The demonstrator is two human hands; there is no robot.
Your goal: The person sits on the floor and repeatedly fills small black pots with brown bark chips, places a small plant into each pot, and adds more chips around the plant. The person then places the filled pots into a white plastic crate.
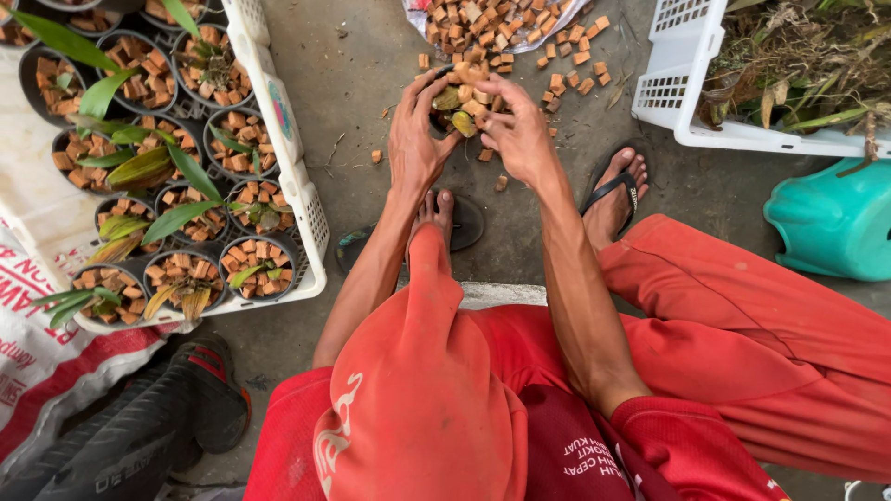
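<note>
Head view is showing a small dark pot (461, 107) sitting on the concrete floor (362, 83) just ahead of the person's feet, packed with orange-brown brick chips (469, 95) around a yellow-green plant piece (463, 122). Both hands are cupping it from opposite sides. The left hand (415, 139) is arching over the pot's left rim, fingers curled down and pressing against the chips. The right hand (520, 134) is mirroring it, fingers bent and closing over the chips on top, wrist angling inward. Both forearms are reaching straight forward between the knees, which are wearing red trousers (742, 315). Just beyond the pot, a pile of loose chips (497, 28) is lying on a plastic sheet. To the left, a white crate (297, 176) is holding rows of filled pots with seedlings. To the right, a second white crate (687, 102) is holding dry plant matter, near a teal container (831, 223).
</note>
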